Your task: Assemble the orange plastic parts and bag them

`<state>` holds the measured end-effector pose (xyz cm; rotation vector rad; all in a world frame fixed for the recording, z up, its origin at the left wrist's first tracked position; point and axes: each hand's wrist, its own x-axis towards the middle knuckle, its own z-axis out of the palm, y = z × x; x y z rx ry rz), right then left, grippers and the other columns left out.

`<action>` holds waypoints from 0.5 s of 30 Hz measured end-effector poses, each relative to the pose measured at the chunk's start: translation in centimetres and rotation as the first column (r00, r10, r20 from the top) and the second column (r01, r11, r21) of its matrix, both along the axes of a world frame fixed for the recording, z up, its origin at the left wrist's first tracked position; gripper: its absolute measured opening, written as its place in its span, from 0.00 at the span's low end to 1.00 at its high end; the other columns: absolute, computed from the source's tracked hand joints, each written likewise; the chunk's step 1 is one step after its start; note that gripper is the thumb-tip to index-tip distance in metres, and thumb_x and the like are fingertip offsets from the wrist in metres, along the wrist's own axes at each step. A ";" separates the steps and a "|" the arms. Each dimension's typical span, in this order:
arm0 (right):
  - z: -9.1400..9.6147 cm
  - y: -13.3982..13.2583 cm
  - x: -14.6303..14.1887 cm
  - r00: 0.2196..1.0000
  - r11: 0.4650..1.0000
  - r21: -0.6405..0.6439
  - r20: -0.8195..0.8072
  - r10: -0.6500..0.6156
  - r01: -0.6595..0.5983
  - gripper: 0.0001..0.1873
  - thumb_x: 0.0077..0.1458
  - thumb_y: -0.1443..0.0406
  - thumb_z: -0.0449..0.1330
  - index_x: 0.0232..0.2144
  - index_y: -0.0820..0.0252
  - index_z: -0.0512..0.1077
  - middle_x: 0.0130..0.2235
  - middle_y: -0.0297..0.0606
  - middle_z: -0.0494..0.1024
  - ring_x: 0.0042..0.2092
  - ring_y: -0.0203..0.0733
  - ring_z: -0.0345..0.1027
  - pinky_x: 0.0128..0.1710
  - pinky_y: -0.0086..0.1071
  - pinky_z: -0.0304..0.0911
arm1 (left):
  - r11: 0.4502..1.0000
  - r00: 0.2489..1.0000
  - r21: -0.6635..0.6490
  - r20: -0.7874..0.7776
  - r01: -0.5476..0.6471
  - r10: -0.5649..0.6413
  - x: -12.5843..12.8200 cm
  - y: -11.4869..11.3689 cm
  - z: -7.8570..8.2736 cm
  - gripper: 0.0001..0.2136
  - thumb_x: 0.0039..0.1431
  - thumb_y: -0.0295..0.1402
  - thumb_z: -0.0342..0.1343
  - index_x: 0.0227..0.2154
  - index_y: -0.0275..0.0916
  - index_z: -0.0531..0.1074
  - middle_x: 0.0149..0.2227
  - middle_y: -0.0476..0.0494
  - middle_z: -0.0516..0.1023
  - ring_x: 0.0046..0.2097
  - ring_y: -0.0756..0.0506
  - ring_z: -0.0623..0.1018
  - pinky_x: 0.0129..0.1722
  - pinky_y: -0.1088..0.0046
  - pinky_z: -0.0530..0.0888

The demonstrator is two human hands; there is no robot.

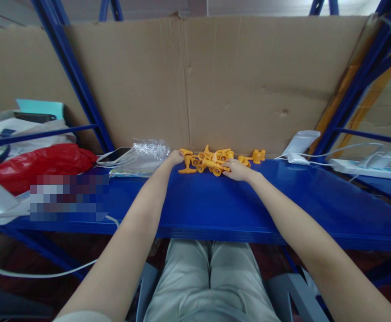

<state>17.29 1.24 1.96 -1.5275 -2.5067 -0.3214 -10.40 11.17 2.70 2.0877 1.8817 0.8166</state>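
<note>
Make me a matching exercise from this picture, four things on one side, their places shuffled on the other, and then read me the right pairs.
Things:
1. orange plastic pieces
2. red plastic bag
3. dark-screened phone
4. cardboard panel

Places:
A. upright along the back of the blue shelf
B. reaching the picture's left edge, low down
C. by the left hand and right hand
D. just left of the clear plastic wrap

Right pairs: 1-C, 2-B, 3-D, 4-A
</note>
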 end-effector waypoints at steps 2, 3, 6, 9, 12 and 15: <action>-0.1 0.1 0.0 1.000 1.000 0.009 0.009 0.003 -0.003 0.18 0.61 0.64 0.58 0.51 0.63 0.77 0.53 0.50 0.76 0.54 0.51 0.70 0.56 0.39 0.63 | 1.000 0.998 0.002 -0.050 0.031 -0.031 -0.1 -0.1 0.2 0.15 0.47 0.20 0.54 0.37 0.34 0.81 0.41 0.39 0.84 0.46 0.42 0.82 0.48 0.71 0.76; -0.1 0.1 0.0 1.000 1.000 0.007 0.010 0.000 0.000 0.18 0.61 0.64 0.58 0.52 0.63 0.77 0.54 0.50 0.76 0.55 0.51 0.70 0.56 0.39 0.63 | 0.999 0.995 0.007 -0.090 0.041 -0.041 -0.1 -0.2 0.4 0.16 0.47 0.21 0.54 0.37 0.34 0.81 0.42 0.40 0.84 0.46 0.42 0.82 0.48 0.72 0.76; -0.2 0.2 0.0 1.000 1.000 -0.008 0.001 -0.015 0.015 0.19 0.61 0.64 0.58 0.53 0.64 0.77 0.55 0.52 0.76 0.55 0.53 0.70 0.57 0.39 0.63 | 0.998 0.969 0.015 -0.237 0.067 -0.061 0.1 -0.6 1.4 0.16 0.48 0.22 0.55 0.38 0.35 0.81 0.42 0.40 0.84 0.46 0.43 0.81 0.47 0.74 0.76; -0.3 0.3 0.1 1.000 1.000 -0.012 -0.007 0.006 -0.006 0.19 0.61 0.64 0.58 0.52 0.63 0.77 0.53 0.52 0.76 0.55 0.54 0.70 0.56 0.40 0.63 | 0.992 0.939 -0.117 -0.332 0.049 -0.086 0.6 -1.5 2.9 0.10 0.49 0.27 0.58 0.34 0.36 0.82 0.36 0.41 0.84 0.41 0.43 0.82 0.41 0.75 0.76; -0.5 0.6 0.3 0.999 1.000 0.006 -0.027 0.023 -0.023 0.20 0.61 0.64 0.58 0.52 0.64 0.77 0.54 0.53 0.76 0.55 0.55 0.70 0.56 0.42 0.63 | 0.944 0.920 -0.329 -0.358 0.033 -0.157 1.4 -2.9 4.0 0.11 0.53 0.38 0.60 0.30 0.35 0.81 0.30 0.39 0.83 0.35 0.43 0.82 0.36 0.73 0.77; -0.8 1.0 0.5 0.999 0.999 -0.001 -0.027 0.035 -0.035 0.20 0.61 0.64 0.57 0.52 0.65 0.77 0.53 0.53 0.76 0.55 0.54 0.69 0.57 0.42 0.62 | 0.908 0.877 -0.418 -0.423 0.035 -0.228 2.6 -4.0 3.9 0.16 0.52 0.44 0.62 0.36 0.36 0.81 0.33 0.38 0.83 0.37 0.42 0.83 0.38 0.72 0.77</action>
